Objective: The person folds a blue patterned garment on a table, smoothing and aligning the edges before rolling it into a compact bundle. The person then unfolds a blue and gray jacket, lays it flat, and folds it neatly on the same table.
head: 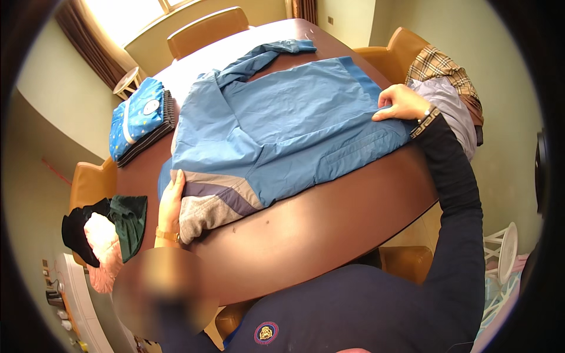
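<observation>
A blue jacket with a grey and dark shoulder panel lies spread on the brown table. One sleeve stretches across its far side, and the ribbed hem points right. My left hand is at the grey panel's left edge, thumb on top and fingers hidden beside or under the cloth; whether it grips is unclear. At the hem's near corner, my right hand pinches the blue fabric between thumb and fingers.
Folded clothes, a blue patterned one over a dark striped one, sit on the table's left. Black, pink and green garments lie at the lower left. Checked and pale clothes drape a tan chair at right. Another chair stands beyond.
</observation>
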`<state>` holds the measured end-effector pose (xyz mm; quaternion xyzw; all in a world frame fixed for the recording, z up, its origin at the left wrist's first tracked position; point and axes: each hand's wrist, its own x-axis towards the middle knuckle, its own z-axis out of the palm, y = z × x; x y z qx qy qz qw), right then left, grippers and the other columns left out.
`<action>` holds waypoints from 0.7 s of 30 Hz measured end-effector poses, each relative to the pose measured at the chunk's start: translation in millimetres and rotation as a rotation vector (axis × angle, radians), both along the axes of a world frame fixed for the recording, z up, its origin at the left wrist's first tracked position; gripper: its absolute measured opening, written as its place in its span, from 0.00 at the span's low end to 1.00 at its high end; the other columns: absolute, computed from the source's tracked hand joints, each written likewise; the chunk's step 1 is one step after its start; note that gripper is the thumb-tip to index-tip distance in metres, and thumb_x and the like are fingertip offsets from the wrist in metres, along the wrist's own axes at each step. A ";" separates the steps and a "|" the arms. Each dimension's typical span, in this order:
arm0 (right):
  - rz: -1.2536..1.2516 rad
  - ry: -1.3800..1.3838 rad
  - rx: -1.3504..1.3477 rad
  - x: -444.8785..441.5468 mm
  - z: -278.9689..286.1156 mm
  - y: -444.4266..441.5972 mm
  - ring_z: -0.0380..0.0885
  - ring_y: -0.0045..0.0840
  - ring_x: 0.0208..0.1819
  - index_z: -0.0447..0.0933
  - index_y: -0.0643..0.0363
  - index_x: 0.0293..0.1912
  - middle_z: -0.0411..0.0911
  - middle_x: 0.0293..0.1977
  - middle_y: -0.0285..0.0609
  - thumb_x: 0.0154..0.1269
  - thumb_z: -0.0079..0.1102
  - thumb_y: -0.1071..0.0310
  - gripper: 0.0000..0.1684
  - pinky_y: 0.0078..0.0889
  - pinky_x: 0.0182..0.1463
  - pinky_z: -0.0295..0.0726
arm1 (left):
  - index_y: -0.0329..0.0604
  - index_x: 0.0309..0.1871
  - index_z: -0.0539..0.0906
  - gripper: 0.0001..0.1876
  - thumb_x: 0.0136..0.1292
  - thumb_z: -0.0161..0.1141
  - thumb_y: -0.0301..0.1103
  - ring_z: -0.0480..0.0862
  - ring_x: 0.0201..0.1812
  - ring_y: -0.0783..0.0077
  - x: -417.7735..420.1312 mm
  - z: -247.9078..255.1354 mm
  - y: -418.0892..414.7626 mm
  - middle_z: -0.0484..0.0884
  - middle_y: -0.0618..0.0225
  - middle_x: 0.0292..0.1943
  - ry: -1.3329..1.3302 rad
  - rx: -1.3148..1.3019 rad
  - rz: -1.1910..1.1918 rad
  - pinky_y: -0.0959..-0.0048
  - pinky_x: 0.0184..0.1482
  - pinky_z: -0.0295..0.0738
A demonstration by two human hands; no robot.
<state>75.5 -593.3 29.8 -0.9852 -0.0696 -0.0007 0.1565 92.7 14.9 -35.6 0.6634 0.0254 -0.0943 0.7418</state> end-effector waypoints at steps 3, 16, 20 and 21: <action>-0.178 0.030 0.205 -22.8 -3.1 -26.6 0.81 0.25 0.40 0.88 0.61 0.43 0.84 0.36 0.39 0.51 0.84 0.41 0.34 0.29 0.46 0.79 | 0.35 0.70 0.78 0.25 0.83 0.58 0.45 0.84 0.59 0.73 -2.4 -0.3 5.5 0.83 0.66 0.63 0.025 -0.038 0.015 0.72 0.63 0.79; -0.157 -0.220 0.908 -79.7 -44.2 -43.9 0.80 0.13 0.52 0.81 0.69 0.62 0.86 0.53 0.35 0.73 0.71 0.66 0.23 0.24 0.62 0.79 | 0.36 0.68 0.78 0.19 0.77 0.62 0.28 0.89 0.55 0.64 -0.7 17.6 2.4 0.86 0.58 0.60 0.033 -0.094 -0.119 0.63 0.59 0.86; -0.219 -0.171 1.089 -72.0 -59.8 -38.5 0.81 0.13 0.49 0.82 0.67 0.58 0.86 0.49 0.34 0.73 0.71 0.65 0.21 0.22 0.57 0.80 | 0.36 0.68 0.77 0.20 0.76 0.61 0.23 0.87 0.56 0.70 12.2 4.4 14.4 0.85 0.62 0.60 -0.073 -0.004 -0.148 0.68 0.61 0.81; -0.246 -0.088 1.101 -68.6 -74.9 -47.5 0.81 0.13 0.48 0.82 0.66 0.58 0.86 0.48 0.35 0.73 0.72 0.64 0.20 0.22 0.55 0.81 | 0.37 0.68 0.77 0.20 0.76 0.61 0.23 0.86 0.56 0.71 19.1 -6.6 22.0 0.85 0.63 0.60 -0.096 0.051 -0.145 0.69 0.62 0.80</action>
